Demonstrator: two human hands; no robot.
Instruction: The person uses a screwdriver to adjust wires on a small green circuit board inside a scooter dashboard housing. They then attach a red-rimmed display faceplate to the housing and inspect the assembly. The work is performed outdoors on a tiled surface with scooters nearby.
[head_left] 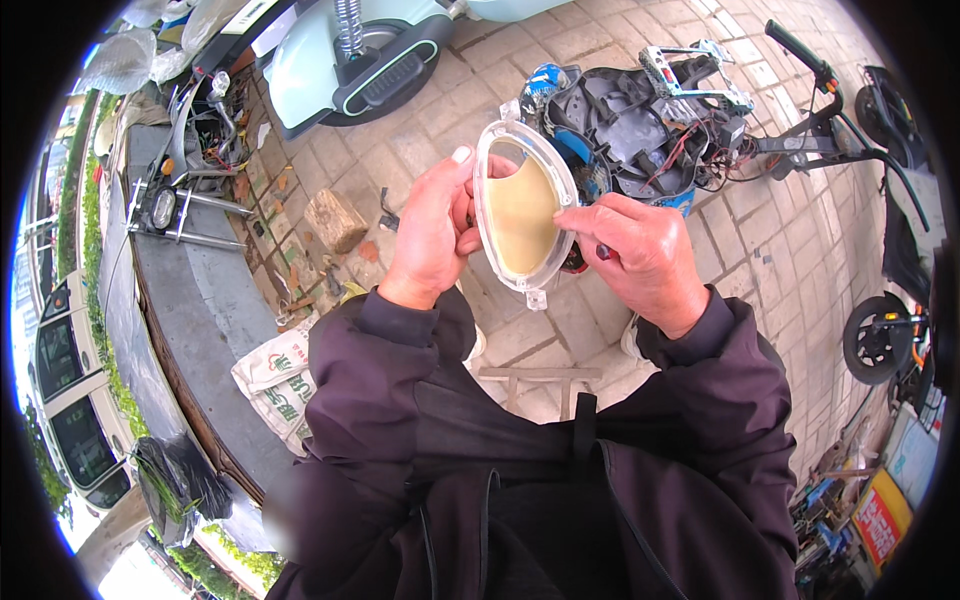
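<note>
A clear, oval plastic lens cover (489, 240) with small mounting tabs is held up in front of me. A yellowish, translucent film (525, 215) fills most of its inside. My left hand (432, 222) is closed on the cover's left rim, thumb up and fingers curled behind it. At the right rim, my right hand (640, 250) pinches the edge of the film between thumb and forefinger. A small dark-red item (604, 252) shows under its curled fingers, too little visible to name.
Beyond the cover lie a dismantled scooter body (625, 130) and exposed wiring. A pale-blue scooter (330, 70) stands at far left. A wooden block (336, 221) sits on the paving, near a grey ledge (200, 300) bearing a white sack (280, 385). Handlebars (800, 150) extend at right.
</note>
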